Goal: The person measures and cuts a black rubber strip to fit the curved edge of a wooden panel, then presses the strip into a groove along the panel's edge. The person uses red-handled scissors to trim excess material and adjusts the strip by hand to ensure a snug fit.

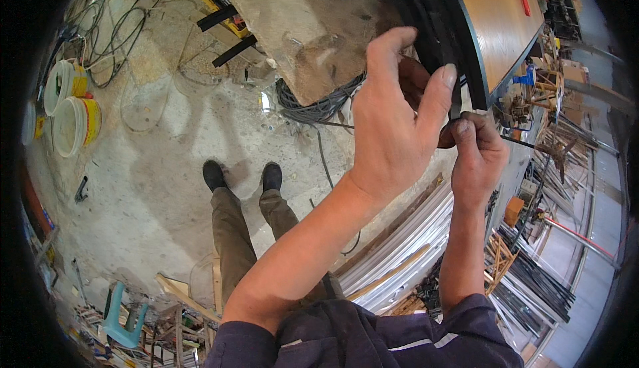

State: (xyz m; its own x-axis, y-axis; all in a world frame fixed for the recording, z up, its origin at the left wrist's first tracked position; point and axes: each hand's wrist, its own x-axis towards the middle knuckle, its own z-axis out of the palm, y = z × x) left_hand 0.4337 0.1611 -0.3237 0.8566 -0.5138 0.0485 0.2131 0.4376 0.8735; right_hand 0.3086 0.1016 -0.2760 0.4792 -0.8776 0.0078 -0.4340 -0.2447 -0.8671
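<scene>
A black frame [474, 55] edges a wood-coloured panel [496, 22] at the upper right. My left hand [389, 118] is raised beside the frame, thumb and forefinger spread apart, with their tips at its dark inner side. The other left fingers curl in shadow behind the thumb. Just below the frame's near corner, my right hand [478, 152] is closed in a pinch on a thin black strip [456, 105] hanging along the frame. A thin dark length [518, 142] also shows to the right of that hand; whether it is the same piece, I cannot tell.
A worn board [293, 48] stands over coiled black cable [319, 105]. White buckets [70, 128] and loose cables [126, 35] lie left. Long pale profiles [399, 248] lie below my arms. A teal stool [122, 318] and wood scraps are lower left; metal bars [532, 281] fill the right.
</scene>
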